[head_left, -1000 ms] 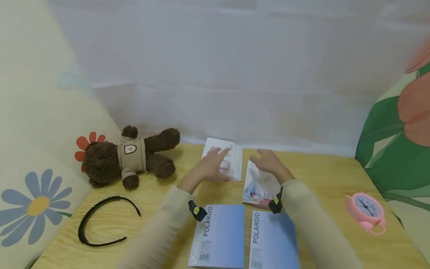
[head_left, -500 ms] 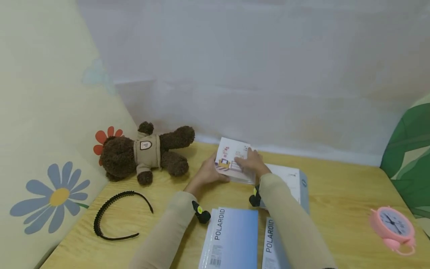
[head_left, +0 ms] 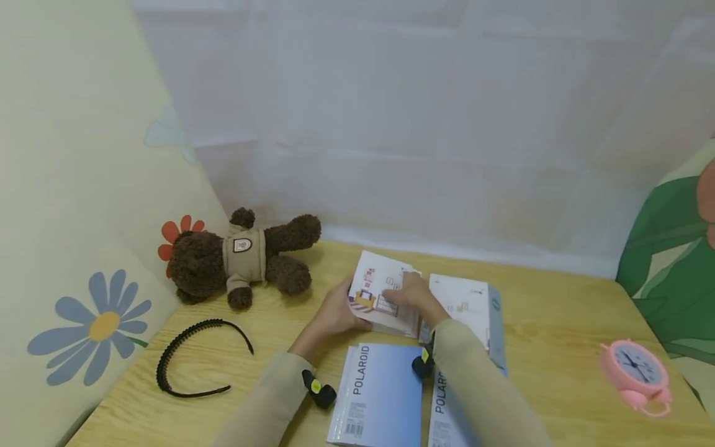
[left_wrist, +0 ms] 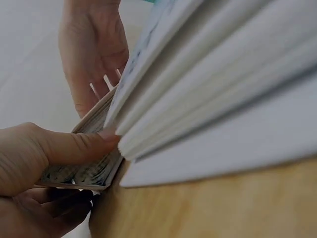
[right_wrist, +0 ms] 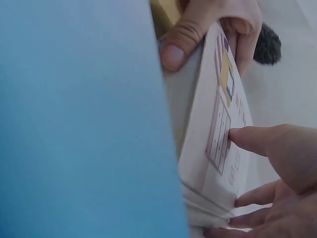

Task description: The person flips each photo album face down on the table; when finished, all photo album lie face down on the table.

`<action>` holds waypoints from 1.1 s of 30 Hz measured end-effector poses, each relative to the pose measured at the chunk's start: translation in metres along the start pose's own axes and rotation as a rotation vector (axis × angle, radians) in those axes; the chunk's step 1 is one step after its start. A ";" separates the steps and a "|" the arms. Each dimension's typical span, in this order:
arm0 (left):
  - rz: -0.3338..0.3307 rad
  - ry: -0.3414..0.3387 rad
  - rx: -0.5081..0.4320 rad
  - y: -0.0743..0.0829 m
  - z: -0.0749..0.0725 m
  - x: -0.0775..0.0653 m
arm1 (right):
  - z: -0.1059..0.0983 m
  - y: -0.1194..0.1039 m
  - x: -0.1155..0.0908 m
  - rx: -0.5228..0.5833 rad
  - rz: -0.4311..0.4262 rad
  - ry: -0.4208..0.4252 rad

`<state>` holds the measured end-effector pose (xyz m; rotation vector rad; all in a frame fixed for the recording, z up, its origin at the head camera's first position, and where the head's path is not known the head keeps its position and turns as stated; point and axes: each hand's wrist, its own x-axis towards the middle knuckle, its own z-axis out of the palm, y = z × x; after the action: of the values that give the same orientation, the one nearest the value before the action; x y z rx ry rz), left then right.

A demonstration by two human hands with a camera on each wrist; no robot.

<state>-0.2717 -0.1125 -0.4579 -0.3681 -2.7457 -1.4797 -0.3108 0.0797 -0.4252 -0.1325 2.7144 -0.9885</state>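
Observation:
In the head view my left hand (head_left: 337, 309) grips the left edge of a thick white book (head_left: 374, 285) with a small drawing on its cover. The thumb of that left hand (left_wrist: 44, 158) presses on the page edges in the left wrist view. My right hand (head_left: 418, 292) holds the book's right side, thumb on the cover and fingers at the edge. Tilted, the book is held between both hands. Just right of it, partly under my right forearm, lies another white book (head_left: 460, 298) with a blue-grey strip along its side.
Nearer to me lie two blue books marked POLAROID (head_left: 391, 391), the right book (head_left: 449, 413) partly covered by my sleeve. A brown teddy bear (head_left: 242, 257) and a black headband (head_left: 162, 366) are on the left. A pink alarm clock (head_left: 637, 372) lies at the right.
Both hands came from apart above the table to the left white book and took hold of it. Since half a second ago, they have brought it nearer to the POLAROID books.

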 end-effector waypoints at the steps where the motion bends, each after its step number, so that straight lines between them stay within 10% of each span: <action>1: -0.005 0.005 -0.011 -0.001 0.000 -0.002 | 0.002 -0.001 -0.002 -0.002 -0.010 -0.008; 16: -0.008 -0.057 -0.020 0.022 -0.026 -0.007 | 0.004 -0.006 -0.005 0.060 -0.085 0.026; 23: 0.115 -0.103 0.158 0.056 -0.037 -0.005 | -0.006 -0.016 -0.008 0.355 -0.043 -0.001; 33: 0.305 -0.110 0.449 0.095 -0.014 -0.007 | -0.034 -0.011 -0.003 0.682 -0.114 -0.061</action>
<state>-0.2469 -0.0753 -0.3731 -0.8222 -2.8255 -0.7706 -0.3167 0.0930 -0.3924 -0.1820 2.1831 -1.8358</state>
